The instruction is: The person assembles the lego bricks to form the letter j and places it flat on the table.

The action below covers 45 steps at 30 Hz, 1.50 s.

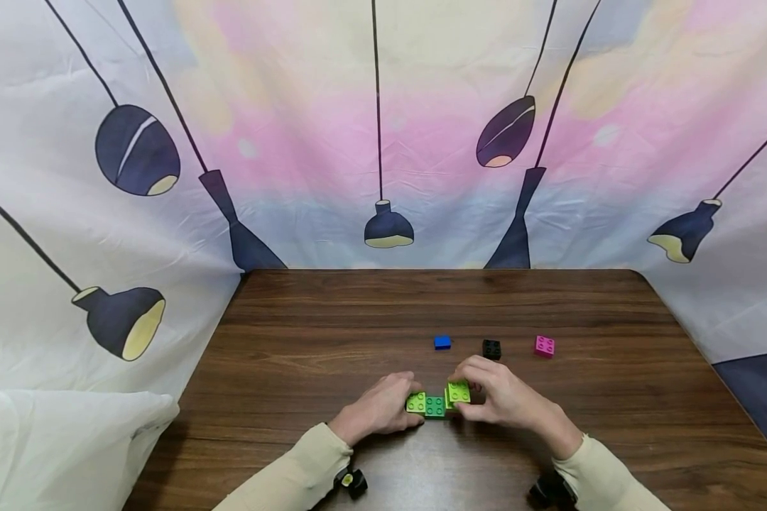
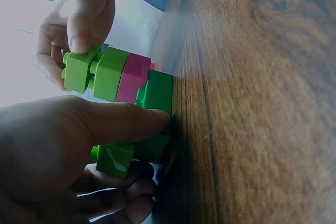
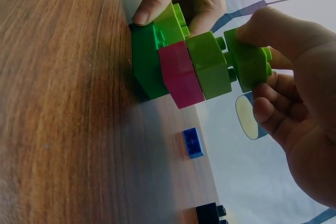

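Observation:
My left hand [image 1: 386, 404] grips a green brick [image 3: 147, 64] standing on the table, its thumb along the side. A lime brick [image 2: 115, 159] sits on the left end of that green base, against the left fingers. Stacked on the other end are a magenta brick [image 3: 181, 74], overhanging the base, and a second lime brick [image 3: 212, 65] above it. Between thumb and fingers my right hand [image 1: 505, 397] pinches another lime brick [image 3: 247, 59]. This one is slightly tilted over the stack's top, with the studs below showing in the gap.
Beyond the hands, a blue brick [image 1: 442, 343], a black brick [image 1: 491, 349] and a pink brick [image 1: 545, 345] lie spaced in a row on the brown wooden table [image 1: 332, 312]. A printed cloth [image 1: 319, 142] hangs behind the table's far edge.

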Each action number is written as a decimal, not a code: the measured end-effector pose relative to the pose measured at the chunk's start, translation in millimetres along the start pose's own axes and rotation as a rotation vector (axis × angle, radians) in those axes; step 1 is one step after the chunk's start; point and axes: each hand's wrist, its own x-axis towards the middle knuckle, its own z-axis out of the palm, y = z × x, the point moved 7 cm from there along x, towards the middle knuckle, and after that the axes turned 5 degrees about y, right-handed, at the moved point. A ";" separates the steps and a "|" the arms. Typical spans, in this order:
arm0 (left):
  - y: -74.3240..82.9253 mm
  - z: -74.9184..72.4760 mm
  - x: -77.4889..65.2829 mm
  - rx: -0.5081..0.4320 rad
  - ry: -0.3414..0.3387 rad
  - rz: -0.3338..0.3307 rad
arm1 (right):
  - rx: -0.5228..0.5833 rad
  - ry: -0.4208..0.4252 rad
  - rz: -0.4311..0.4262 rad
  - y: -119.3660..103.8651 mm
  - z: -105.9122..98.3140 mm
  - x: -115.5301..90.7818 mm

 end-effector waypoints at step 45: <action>1.2 -0.9 0.2 0.007 0.006 0.010 | 0.075 -0.046 -0.003 1.9 5.1 -2.4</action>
